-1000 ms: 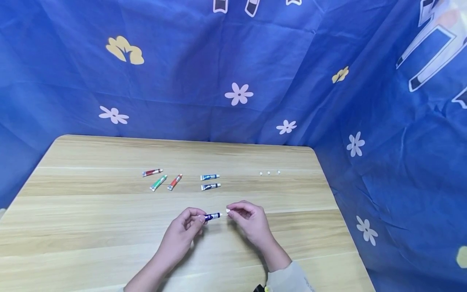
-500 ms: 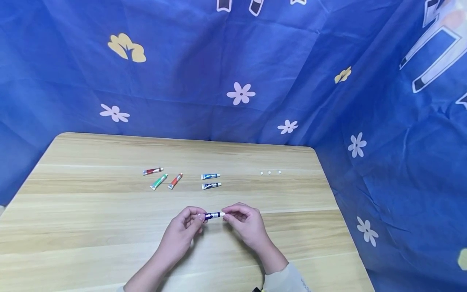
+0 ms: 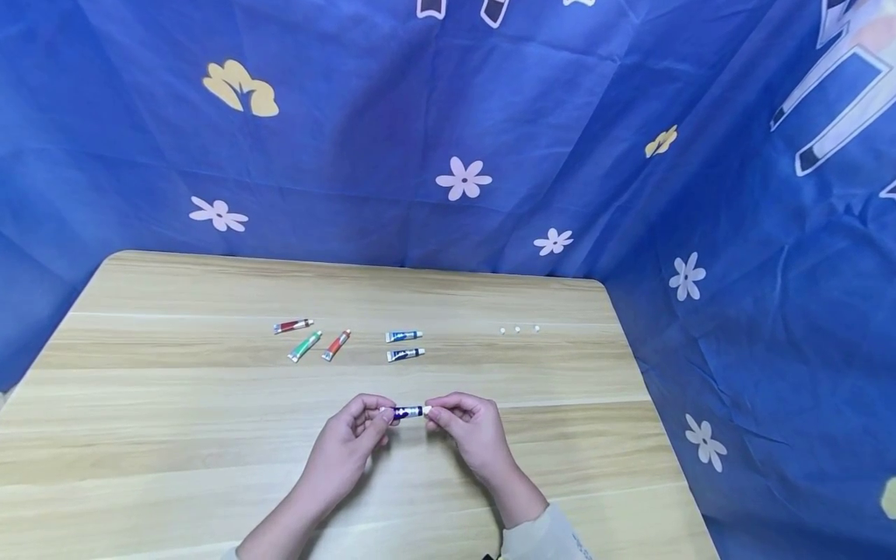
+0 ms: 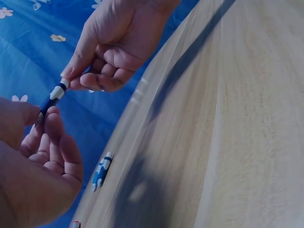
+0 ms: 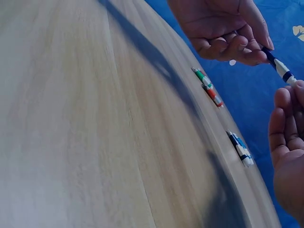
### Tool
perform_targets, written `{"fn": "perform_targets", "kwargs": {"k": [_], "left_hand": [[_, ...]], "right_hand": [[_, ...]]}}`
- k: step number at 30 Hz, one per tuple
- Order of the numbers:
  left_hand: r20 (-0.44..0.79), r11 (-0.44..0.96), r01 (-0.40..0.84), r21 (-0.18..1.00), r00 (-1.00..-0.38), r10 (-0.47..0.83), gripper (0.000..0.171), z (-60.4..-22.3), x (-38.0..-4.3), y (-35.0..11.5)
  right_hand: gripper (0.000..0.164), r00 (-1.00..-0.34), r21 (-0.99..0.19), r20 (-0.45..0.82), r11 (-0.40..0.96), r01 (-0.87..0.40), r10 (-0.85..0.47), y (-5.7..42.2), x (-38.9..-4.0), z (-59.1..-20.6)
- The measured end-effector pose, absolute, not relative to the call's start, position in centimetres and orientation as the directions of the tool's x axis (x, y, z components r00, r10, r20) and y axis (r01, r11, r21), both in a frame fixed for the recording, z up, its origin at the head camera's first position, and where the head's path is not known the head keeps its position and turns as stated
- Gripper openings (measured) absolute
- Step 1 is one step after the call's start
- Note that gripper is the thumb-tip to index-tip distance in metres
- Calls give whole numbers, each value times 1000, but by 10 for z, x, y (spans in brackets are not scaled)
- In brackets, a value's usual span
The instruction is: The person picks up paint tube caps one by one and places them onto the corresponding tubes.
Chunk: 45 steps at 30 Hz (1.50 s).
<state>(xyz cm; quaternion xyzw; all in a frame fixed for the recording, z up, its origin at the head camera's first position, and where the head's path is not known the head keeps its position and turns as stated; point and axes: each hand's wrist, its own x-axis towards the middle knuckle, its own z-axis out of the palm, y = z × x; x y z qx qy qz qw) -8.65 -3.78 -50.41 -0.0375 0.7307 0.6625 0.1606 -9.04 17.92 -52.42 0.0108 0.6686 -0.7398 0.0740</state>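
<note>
My left hand (image 3: 348, 443) pinches the tail end of a dark blue paint tube (image 3: 408, 413) between thumb and fingers, holding it level above the table. On the tube's nozzle end sits a small white cap (image 4: 64, 82), and my right hand (image 3: 478, 435) pinches that cap with thumb and forefinger. In the right wrist view the same paint tube (image 5: 279, 65) spans the gap between both hands. Whether the cap is fully seated on the thread is hidden by the right fingertips.
Beyond the hands on the wooden table (image 3: 175, 420) lie a blue tube (image 3: 404, 337) and a navy tube (image 3: 405, 355). Further left are dark red (image 3: 293, 326), green (image 3: 305, 346) and orange-red (image 3: 337, 345) tubes. Three small white caps (image 3: 517, 330) stand in a row at right.
A second ago the white cap was apart from the tube in my right hand. The right hand has moved left, bringing the cap onto the nozzle; the left hand stays nearly still.
</note>
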Motion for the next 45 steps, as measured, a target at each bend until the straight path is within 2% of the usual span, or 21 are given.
{"fn": "perform_targets", "kwargs": {"k": [5,11,27,38,45], "left_hand": [[-298,88,-288,954,-942,152,19,-504,-85,-37],[-313,107,-300,948,-940,138,18,-504,-86,-37],[-251,151,-227,962,-954,166,15,-504,-85,-37],[-211,216,-168,962,-957,197,10,-506,-83,-35],[-238,197,-200,960,-952,193,12,-507,-84,-37]], "right_hand": [[36,-988,-973,-119,-184,135,-98,177,-89,-523],[36,-987,-967,-136,-204,151,-85,175,-88,-525],[31,-981,-982,-174,-57,179,-84,170,-91,-531],[51,-976,-977,-204,72,198,-76,168,-88,-533],[52,-981,-991,-115,89,102,-158,176,-90,-531]]}}
